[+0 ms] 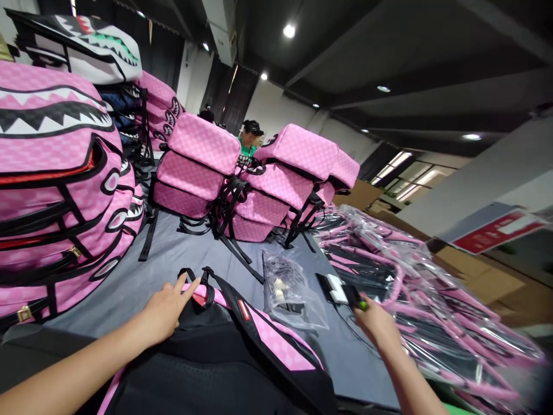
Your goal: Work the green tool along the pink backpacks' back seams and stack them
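Note:
A black backpack (pixel 190 369) with pink checkered side panels lies in front of me, its back panel and shoulder straps facing up. My left hand (pixel 166 308) rests at its top edge beside the carry loop, fingers stretched out and apart over the pink trim. Off to the right, my right hand (pixel 375 320) is closed around a small black-and-green object (pixel 362 302), too blurred to name exactly. Just beyond that hand are a white box-shaped item (pixel 337 289) and a dark flat item with a cable. A clear plastic bag (pixel 289 288) with small pale pieces inside lies between my hands.
Pink shark-mouth backpacks (pixel 56 167) are piled high at the left. More pink backpacks stand in stacks (pixel 194 167) across the grey table (pixel 173 248). Plastic-wrapped backpacks (pixel 432 305) fill the right side, near cardboard boxes (pixel 488 282). A person (pixel 249 141) stands behind the stacks.

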Demonstrator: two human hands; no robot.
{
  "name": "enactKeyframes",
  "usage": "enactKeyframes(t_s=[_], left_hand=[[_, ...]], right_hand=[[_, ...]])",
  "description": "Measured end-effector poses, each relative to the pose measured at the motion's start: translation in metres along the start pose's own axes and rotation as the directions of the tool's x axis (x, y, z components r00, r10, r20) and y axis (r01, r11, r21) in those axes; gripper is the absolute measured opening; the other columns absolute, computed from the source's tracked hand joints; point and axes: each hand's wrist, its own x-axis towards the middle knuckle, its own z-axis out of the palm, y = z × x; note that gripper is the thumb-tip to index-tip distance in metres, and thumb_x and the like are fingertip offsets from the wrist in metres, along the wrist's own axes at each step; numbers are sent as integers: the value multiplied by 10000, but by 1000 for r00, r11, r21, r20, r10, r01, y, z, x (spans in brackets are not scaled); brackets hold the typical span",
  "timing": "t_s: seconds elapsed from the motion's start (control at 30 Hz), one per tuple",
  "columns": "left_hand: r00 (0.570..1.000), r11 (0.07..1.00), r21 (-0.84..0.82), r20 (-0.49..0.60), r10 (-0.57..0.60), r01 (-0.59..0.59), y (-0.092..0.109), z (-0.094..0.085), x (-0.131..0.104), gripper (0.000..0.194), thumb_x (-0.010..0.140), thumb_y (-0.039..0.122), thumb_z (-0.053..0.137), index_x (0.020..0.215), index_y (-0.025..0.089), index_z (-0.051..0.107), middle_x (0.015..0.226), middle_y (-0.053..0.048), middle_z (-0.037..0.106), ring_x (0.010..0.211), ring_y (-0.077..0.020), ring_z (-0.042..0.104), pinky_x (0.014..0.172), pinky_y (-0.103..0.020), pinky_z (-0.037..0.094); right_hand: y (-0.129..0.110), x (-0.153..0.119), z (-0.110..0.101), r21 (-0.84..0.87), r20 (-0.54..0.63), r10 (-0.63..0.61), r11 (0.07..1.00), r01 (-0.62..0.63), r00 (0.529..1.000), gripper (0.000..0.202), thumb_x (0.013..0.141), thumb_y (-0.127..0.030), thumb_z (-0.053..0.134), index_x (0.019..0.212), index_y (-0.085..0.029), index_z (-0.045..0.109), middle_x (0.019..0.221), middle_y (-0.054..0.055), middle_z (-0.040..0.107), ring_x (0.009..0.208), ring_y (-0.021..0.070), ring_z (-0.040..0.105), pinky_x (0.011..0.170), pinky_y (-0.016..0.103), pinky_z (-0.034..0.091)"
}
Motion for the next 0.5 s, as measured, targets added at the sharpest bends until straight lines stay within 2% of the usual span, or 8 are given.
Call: enactKeyframes(t_s=[0.1, 0.13, 0.2, 0.23, 0.3, 0.37, 0.43, 0.5], left_hand=[[990, 991, -135, -138, -24, 5, -3, 8, -5, 837, 806, 75, 566, 1576, 288, 314, 1669, -120, 249, 1448, -345, 409, 1105, -527, 445], [973, 980, -198, -227, -30, -16, -2, 9, -10, 726, 853, 125, 542, 1545, 282, 388, 1659, -104, 282, 1487, -334, 350, 1159, -552, 380], [914, 923, -370, -402, -57, -105, 3, 10, -22, 522, 938, 278, 484, 1459, 280, 515, 1614, -86, 386, 1495, -310, 334, 1217, -546, 290], [893, 858, -488, -443, -85, -161, 7, 10, -29, 471, 969, 376, 444, 1418, 289, 553, 1567, -84, 457, 1448, -298, 405, 1206, -514, 319], [921, 620, -756, -367, -134, -211, 18, 13, -42, 519, 965, 582, 394, 1345, 291, 595, 1395, -93, 614, 1233, -266, 591, 1072, -419, 465], [985, 315, -941, -157, -73, -127, 29, 23, -48, 681, 849, 772, 465, 1248, 244, 625, 1094, -97, 721, 914, -225, 670, 823, -338, 534], [997, 71, -997, 0, 80, -6, 36, 40, -48, 798, 671, 870, 598, 1083, 189, 647, 808, -60, 687, 673, -164, 600, 631, -277, 453], [976, -64, -996, 46, 211, 60, 37, 55, -43, 803, 523, 864, 718, 920, 174, 613, 634, 4, 577, 549, -97, 478, 549, -236, 331]], right_hand=[[-62, -37, -16, 80, -21, -236, 968, 237, 971, 408, 816, -112, 549, 1185, -193, 702, 975, 132, 772, 881, 275, 738, 690, 303, 512], [-85, -57, -19, 123, -95, -395, 906, 405, 914, 414, 795, -68, 534, 1143, -213, 706, 1015, 109, 765, 899, 246, 730, 719, 282, 509], [-128, -105, -25, 139, -234, -670, 695, 706, 705, 383, 796, -18, 481, 1043, -216, 696, 977, 81, 745, 790, 204, 708, 665, 265, 492], [-145, -129, -28, 134, -296, -763, 563, 816, 575, 363, 809, -3, 459, 1010, -209, 679, 968, 79, 732, 756, 188, 691, 654, 262, 486], [-171, -170, -32, 91, -365, -876, 304, 948, 315, 307, 848, -8, 461, 1010, -195, 642, 941, 76, 710, 725, 175, 665, 641, 263, 482], [-185, -197, -33, 53, -361, -921, 135, 989, 145, 187, 894, -87, 516, 1020, -187, 611, 918, 71, 694, 705, 176, 648, 623, 271, 486], [-191, -210, -28, 40, -347, -935, 59, 997, 69, 95, 921, -186, 559, 1008, -197, 595, 888, 57, 684, 670, 173, 638, 594, 270, 489], [-191, -211, -20, 61, -368, -929, 11, 998, 33, 126, 936, -229, 548, 1048, -201, 601, 908, 63, 699, 654, 169, 648, 571, 262, 501]])
